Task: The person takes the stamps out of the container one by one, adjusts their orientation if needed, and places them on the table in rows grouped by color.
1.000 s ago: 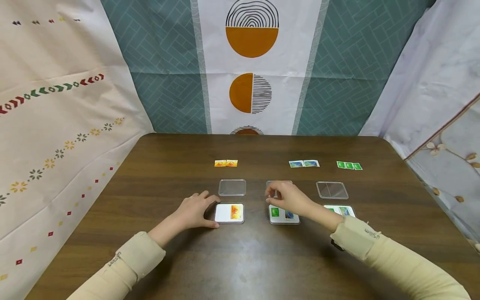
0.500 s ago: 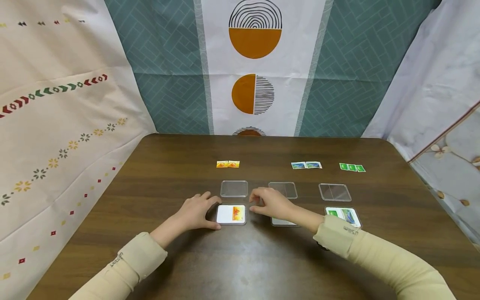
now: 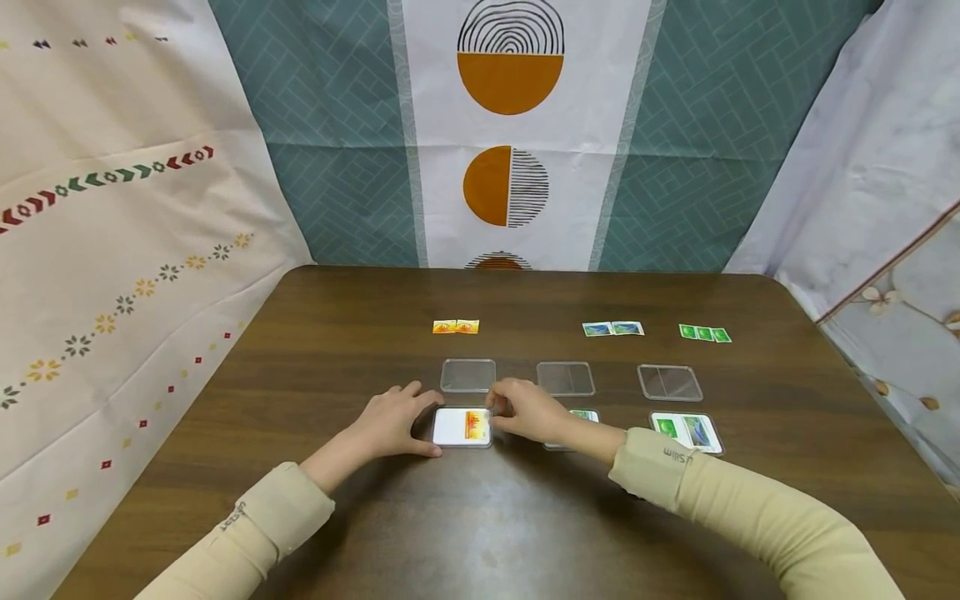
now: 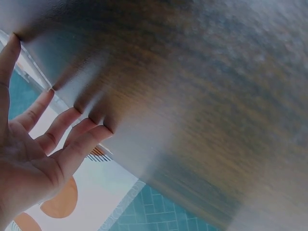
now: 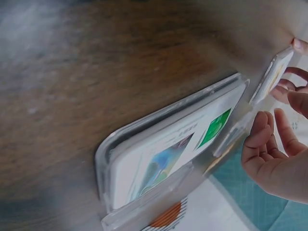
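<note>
A flat clear plastic case with a white insert and an orange-yellow stamp-like picture lies between the hands. My left hand rests at its left side, thumb by the near corner and forefinger by the far one, fingers spread. In the left wrist view, the left fingertips touch the tabletop. The right hand is at the case's right edge, fingers loosely bent, with nothing visible between them. A middle case with green and blue pictures sits partly behind the right wrist.
A third case stands to the right. Clear lids lie in a row behind the cases. Farther back are orange, blue and green small picture pieces on the brown table.
My right hand has moved left from above the middle case to the right edge of the left case, baring the middle lid. The left hand has stayed by the left case.
</note>
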`<state>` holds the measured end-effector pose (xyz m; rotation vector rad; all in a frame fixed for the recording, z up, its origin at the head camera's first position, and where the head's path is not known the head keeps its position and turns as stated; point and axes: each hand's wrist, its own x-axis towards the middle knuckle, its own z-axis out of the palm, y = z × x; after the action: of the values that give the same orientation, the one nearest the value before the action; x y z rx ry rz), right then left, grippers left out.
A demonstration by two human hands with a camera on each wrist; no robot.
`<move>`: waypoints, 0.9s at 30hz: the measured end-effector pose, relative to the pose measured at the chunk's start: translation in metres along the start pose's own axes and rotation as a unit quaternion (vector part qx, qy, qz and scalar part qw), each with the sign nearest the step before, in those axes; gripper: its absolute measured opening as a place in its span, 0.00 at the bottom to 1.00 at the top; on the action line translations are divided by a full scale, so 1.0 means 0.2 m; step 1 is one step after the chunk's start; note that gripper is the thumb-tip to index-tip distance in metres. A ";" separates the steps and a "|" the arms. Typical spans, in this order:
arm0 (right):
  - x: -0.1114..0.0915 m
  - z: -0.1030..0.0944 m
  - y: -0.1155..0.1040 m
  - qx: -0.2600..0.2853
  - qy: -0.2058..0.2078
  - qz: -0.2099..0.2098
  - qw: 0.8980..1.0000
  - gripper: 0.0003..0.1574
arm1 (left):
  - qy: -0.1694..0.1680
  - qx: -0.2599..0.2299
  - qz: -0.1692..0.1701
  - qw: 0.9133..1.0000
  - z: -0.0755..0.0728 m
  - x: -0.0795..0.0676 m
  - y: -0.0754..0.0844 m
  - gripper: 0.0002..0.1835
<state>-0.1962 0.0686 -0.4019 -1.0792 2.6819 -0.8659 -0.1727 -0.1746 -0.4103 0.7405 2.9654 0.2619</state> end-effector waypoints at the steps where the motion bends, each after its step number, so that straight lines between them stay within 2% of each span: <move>1: 0.00 0.01 -0.01 -0.002 -0.002 0.004 1.000 0.08 | -0.001 -0.001 0.001 1.000 0.00 0.00 0.00 0.38; 20: 0.05 0.07 -0.04 -0.037 -0.031 0.054 0.997 0.14 | -0.012 0.001 -0.001 1.000 0.00 0.00 0.00 0.38; 27: 0.06 0.06 -0.06 -0.047 -0.028 0.057 0.997 0.17 | -0.005 0.001 0.001 1.000 0.00 0.00 0.00 0.38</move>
<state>-0.1937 0.0478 -0.4049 -0.9419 2.7312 -0.6870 -0.1734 -0.1745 -0.4112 0.7422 2.9567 0.2547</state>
